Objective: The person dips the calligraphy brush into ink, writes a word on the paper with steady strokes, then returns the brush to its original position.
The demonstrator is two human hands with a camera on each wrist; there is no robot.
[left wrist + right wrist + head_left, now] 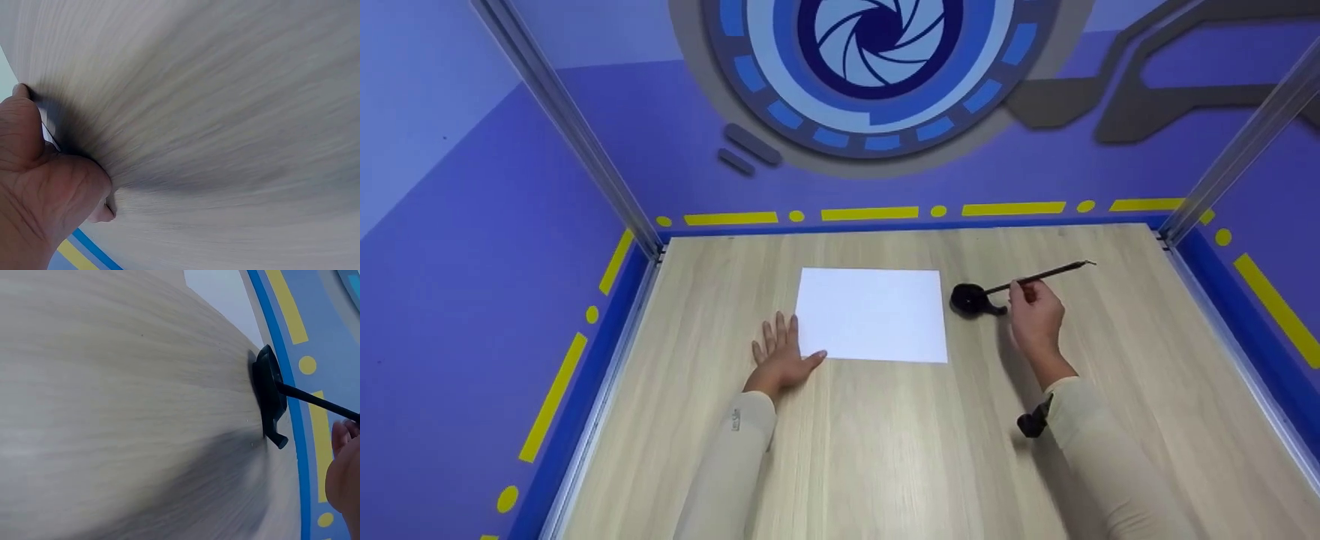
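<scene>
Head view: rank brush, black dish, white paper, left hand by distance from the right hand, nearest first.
1. Brush: held in the right hand.
2. Black dish: just left of the right hand.
3. White paper: farther left, past the dish.
4. Left hand: farthest left, at the paper's near left corner.

Your pale wood-grain desk point(896, 442) carries a white sheet of paper point(871, 315), lying flat with its long sides across; your left hand point(782, 360) rests at its left edge, and a black ink dish point(964, 301) sits just right of it.
</scene>
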